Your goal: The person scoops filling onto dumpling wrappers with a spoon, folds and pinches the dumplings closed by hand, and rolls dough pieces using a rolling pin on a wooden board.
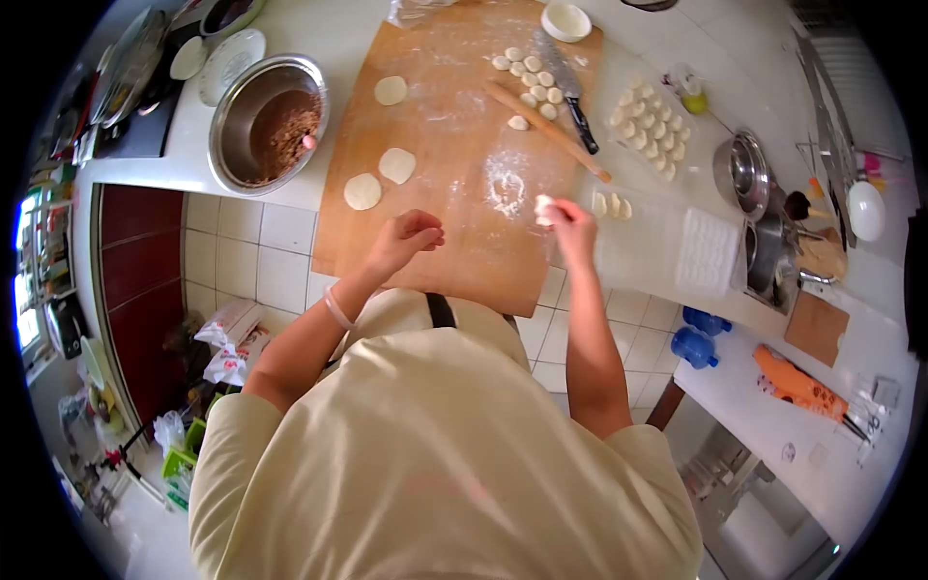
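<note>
My right hand (574,232) pinches a small white dumpling (543,210) over the right edge of the wooden board (445,242). Over the board's near left part hovers my left hand (410,238), its fingers loosely curled and a little apart, with nothing seen in them. Closest to it lie two round dough wrappers, one (362,191) at the left edge and another (396,165) just beyond. A third wrapper (391,91) is farther back. Beside my right hand, a few folded dumplings (612,205) sit in a clear plastic tray (667,242).
A metal bowl of meat filling (285,135) stands left of the board. On the board are a rolling pin (546,130), a knife (572,97), several dough pieces (532,68) and loose flour (507,184). Rows of dumplings (650,126) and steel pots (744,169) are at right.
</note>
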Motion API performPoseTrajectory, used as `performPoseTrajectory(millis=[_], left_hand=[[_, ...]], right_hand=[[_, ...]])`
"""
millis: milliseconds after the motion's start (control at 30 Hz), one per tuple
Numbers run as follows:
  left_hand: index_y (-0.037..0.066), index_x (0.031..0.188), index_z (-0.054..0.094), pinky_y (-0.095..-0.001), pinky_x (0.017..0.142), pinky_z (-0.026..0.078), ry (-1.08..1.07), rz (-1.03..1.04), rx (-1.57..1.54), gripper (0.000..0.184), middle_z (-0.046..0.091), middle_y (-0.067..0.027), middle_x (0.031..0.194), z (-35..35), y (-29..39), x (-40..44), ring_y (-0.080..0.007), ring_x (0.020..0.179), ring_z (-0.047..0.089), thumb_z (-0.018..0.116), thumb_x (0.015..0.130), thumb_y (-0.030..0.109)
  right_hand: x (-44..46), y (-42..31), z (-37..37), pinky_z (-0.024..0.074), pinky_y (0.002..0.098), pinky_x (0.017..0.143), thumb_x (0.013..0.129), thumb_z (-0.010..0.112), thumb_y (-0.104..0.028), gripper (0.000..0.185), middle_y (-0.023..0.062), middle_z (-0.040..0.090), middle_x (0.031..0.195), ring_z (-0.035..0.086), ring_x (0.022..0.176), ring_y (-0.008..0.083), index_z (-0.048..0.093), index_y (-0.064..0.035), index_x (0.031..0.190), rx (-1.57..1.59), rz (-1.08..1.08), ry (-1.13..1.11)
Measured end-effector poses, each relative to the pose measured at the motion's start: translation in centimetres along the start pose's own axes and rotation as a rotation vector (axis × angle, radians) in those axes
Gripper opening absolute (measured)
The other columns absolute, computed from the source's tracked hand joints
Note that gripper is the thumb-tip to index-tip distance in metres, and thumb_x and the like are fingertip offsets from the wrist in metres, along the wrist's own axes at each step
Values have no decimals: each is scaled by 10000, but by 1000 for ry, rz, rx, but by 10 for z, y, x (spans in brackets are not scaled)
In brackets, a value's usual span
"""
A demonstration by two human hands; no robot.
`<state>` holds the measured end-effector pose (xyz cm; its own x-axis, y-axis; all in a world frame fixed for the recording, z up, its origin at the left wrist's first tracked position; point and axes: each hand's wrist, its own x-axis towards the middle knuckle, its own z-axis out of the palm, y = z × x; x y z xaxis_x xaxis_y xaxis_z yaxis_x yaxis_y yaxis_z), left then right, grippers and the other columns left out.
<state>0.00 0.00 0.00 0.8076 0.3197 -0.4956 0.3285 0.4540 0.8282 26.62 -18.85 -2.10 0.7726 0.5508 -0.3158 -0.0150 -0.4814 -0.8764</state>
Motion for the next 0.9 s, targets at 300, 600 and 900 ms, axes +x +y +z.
performPoseTrajectory(millis=[300,600,900], left_hand=[[-47,1058,585,-286,779,555,86,-15,-32,173,646,-102,968,20,2,-2,-187,906,669,567,932,70],[-31,1062,585,-295,819,540,213,4,-47,172,639,-82,998,9,1,-30,-183,938,658,552,945,90],[2,1080,579,-291,834,517,219,22,-39,205,641,-71,1021,-12,-11,-33,-162,958,645,579,949,160]], right_hand=[[88,74,-187,526,261,621,821,708,-124,143,56,698,809,651,704,136,702,-24,923,-359,-10,499],[91,54,-163,525,370,710,783,690,-161,131,117,697,808,670,754,289,722,-68,871,-852,76,386],[91,-9,-138,514,377,676,874,619,-202,200,162,680,763,676,732,290,679,-11,883,-459,33,311]])
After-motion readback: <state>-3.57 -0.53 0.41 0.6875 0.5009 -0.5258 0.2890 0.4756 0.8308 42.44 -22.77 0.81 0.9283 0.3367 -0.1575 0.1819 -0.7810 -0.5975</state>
